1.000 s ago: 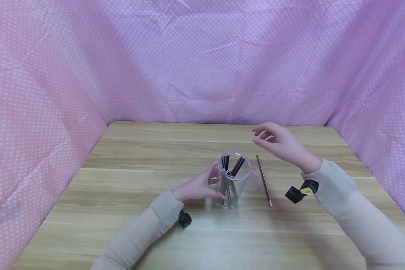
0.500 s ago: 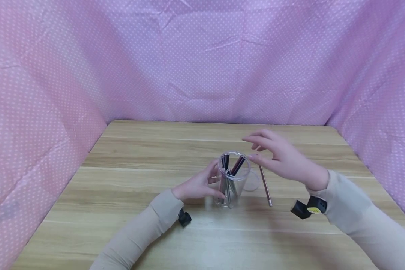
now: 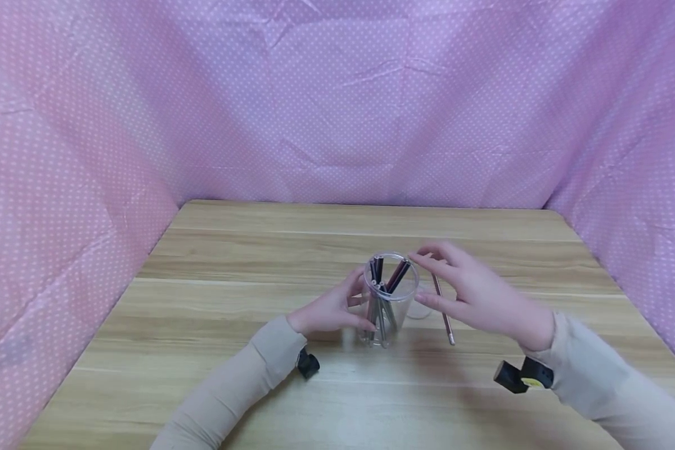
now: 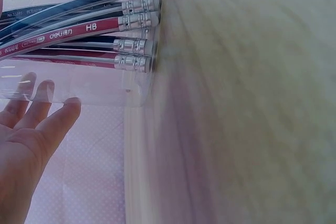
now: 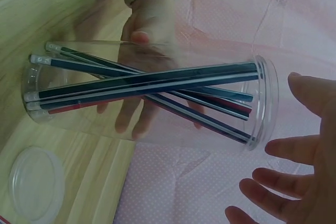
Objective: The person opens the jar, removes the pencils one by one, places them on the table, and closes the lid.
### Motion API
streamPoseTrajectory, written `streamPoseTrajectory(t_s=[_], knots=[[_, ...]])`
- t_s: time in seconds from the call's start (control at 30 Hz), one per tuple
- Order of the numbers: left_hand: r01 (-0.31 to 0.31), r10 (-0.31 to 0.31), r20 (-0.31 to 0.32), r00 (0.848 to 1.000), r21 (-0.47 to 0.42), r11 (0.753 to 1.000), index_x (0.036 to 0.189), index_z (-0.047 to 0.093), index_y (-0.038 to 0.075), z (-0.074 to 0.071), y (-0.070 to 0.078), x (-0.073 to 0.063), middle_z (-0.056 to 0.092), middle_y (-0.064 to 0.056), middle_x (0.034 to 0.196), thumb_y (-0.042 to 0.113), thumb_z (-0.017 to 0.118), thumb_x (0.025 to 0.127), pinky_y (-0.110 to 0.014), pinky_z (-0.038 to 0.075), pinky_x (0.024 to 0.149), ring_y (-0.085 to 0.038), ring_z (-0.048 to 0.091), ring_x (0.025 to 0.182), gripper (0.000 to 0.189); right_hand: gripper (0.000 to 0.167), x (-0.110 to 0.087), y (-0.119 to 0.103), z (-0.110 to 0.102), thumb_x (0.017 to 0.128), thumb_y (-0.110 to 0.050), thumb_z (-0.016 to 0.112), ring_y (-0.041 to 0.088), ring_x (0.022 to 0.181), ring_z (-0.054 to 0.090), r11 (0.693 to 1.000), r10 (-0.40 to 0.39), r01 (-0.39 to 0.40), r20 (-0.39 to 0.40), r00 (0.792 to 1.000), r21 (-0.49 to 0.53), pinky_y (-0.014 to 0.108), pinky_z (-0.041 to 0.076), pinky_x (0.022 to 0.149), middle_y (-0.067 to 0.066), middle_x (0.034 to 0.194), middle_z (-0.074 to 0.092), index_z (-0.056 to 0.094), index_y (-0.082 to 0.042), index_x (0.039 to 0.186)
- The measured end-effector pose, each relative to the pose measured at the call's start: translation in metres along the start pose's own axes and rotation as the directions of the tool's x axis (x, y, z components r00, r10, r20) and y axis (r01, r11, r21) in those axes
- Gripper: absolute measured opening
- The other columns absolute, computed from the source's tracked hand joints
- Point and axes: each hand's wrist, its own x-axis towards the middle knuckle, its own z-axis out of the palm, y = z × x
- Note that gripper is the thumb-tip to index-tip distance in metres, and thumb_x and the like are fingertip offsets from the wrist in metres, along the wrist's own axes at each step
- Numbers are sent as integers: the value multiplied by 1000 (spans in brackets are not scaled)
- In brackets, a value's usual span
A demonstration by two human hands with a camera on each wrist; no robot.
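A clear plastic jar [image 3: 403, 310] stands upright on the table, with several red and dark pencils [image 5: 142, 85] inside, their eraser ends down. My left hand [image 3: 332, 309] grips the jar from its left side, thumb at the front and fingers behind. In the left wrist view, the fingertips [image 4: 72, 100] lie at the jar's wall. My right hand [image 3: 478, 297] is beside the jar's rim [image 5: 268, 100], its fingers spread and holding nothing. One dark red pencil [image 3: 446, 322] lies on the table beneath the right hand, partly hidden by it.
A round clear lid [image 5: 37, 184] lies flat on the table to the right of the jar, partly covered by the right hand in the head view. Pink dotted cloth [image 3: 337, 112] hangs around the wooden table [image 3: 230, 250].
My right hand has come down and toward the jar, from above the loose pencil to beside the rim. The left hand and the jar have stayed in place.
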Motion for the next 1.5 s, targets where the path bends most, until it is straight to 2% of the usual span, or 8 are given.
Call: streamPoseTrajectory(t_s=[0.33, 0.57, 0.73, 0.9, 1.07, 1.2, 1.37, 1.5], knots=[[-18, 18, 7, 1000, 28, 999, 148, 7, 35, 0, -2, 1, 36, -11, 150, -2, 76, 74, -43, 34, 112, -27, 38, 136, 107, 58, -5, -3, 8, 86, -31, 68, 13, 89, 51, 998, 13, -13, -3, 1000, -69, 33, 50, 75, 10, 124, 53, 51, -6, 135], [-14, 14, 7, 1000, 15, 1000, 148, 7, 35, -1, -1, 0, 33, -13, 151, -3, 75, 75, -45, 34, 112, -30, 37, 137, 106, 58, -5, -6, 12, 89, -37, 63, 25, 103, 56, 994, 3, -5, -19, 1000, -114, 46, 51, 87, 14, 126, 54, 50, -4, 135], [4, -5, 6, 1000, 17, 1000, 148, 7, 36, -2, 1, 0, 32, -15, 151, -2, 75, 76, -47, 33, 112, -32, 37, 137, 106, 59, -4, -6, 13, 89, -38, 62, 22, 96, 56, 992, -1, -2, -20, 1000, -128, 46, 51, 87, 15, 127, 53, 50, -4, 136], [9, -9, 0, 1000, 23, 1000, 148, 7, 37, -3, 2, 0, 38, -12, 148, -2, 75, 76, -48, 33, 112, -30, 38, 136, 106, 56, -3, -6, 14, 91, -37, 61, 24, 104, 53, 994, -1, -2, -30, 1000, -105, 46, 50, 89, 14, 127, 52, 50, -4, 135], [-2, 2, -5, 1000, 29, 1000, 148, 8, 33, -3, 1, 0, 39, -11, 147, -1, 76, 75, -46, 34, 113, -27, 38, 136, 105, 53, -2, -5, 19, 97, -44, 48, 26, 111, 47, 996, -69, 63, -103, 992, -64, 42, 49, 85, 14, 126, 52, 55, -3, 130], [-37, 37, 3, 999, 11, 999, 148, 11, 25, -3, -2, 1, 41, -11, 146, -4, 75, 75, -43, 34, 113, -24, 38, 136, 101, 55, 0, -6, 24, 99, -46, 37, 26, 112, 46, 988, -154, 148, -179, 972, -45, 39, 46, 87, 12, 121, 55, 61, -2, 120], [-58, 58, 16, 998, 0, 998, 148, 11, 23, -3, -4, 1, 42, -11, 145, -5, 74, 76, -44, 33, 114, -24, 39, 136, 100, 48, 5, -8, 29, 100, -42, 38, 23, 106, 51, 978, -205, 208, -241, 949, -12, 36, 46, 88, 8, 112, 62, 64, -3, 108], [-58, 57, 12, 998, 17, 998, 149, 8, 28, -3, -3, 0, 42, -10, 144, -4, 74, 76, -43, 33, 114, -23, 40, 135, 104, 45, 10, -9, 31, 99, -42, 41, 23, 104, 54, 978, -191, 205, -226, 955, 39, 38, 47, 88, 5, 106, 66, 64, -4, 104]])
